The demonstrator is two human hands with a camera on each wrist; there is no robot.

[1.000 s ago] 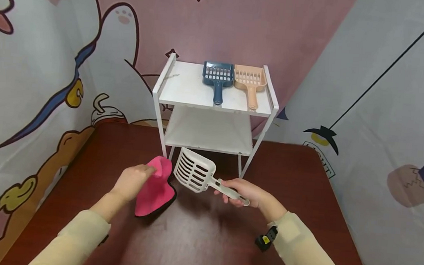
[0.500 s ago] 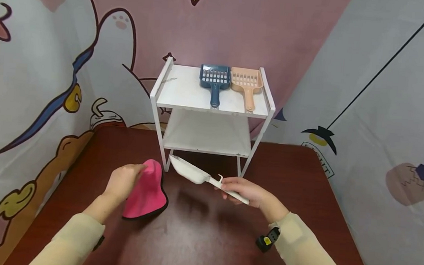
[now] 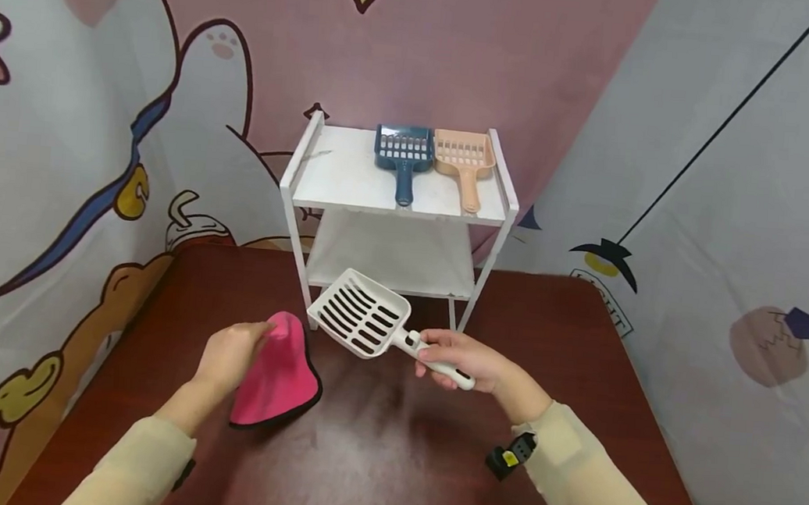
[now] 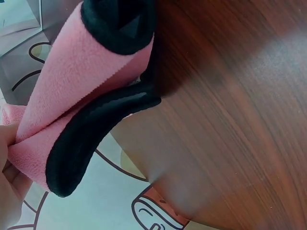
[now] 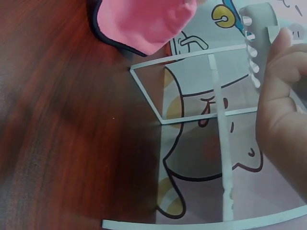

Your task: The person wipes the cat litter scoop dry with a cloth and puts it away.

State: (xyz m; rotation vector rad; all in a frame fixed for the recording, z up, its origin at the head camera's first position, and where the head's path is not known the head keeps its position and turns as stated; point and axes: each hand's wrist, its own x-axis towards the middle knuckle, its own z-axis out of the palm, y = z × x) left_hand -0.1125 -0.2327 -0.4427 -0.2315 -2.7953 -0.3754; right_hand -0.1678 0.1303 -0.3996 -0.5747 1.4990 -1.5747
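My left hand (image 3: 230,356) pinches the top of a pink cloth (image 3: 279,381) with dark edging, which hangs down over the table. Close up in the left wrist view, the cloth (image 4: 72,76) folds over on itself and its dark trim curls outward. In my right hand (image 3: 463,358) is the handle of a white slotted litter scoop (image 3: 361,312), its head pointing left and its slotted face turned to the head camera. The right wrist view has only part of the scoop (image 5: 259,43), beside my right hand (image 5: 283,105). Scoop and cloth are apart.
A white two-tier shelf rack (image 3: 339,177) stands at the back of the brown table (image 3: 533,332). On its top tier lie a dark blue litter scoop (image 3: 404,170) and a peach litter scoop (image 3: 469,175), side by side. Cartoon-printed sheets (image 3: 719,188) surround the table.
The white scoop turned edge-on and then back, so its slotted face shows again, now further left. My left hand and the hanging cloth have shifted left and slightly down.
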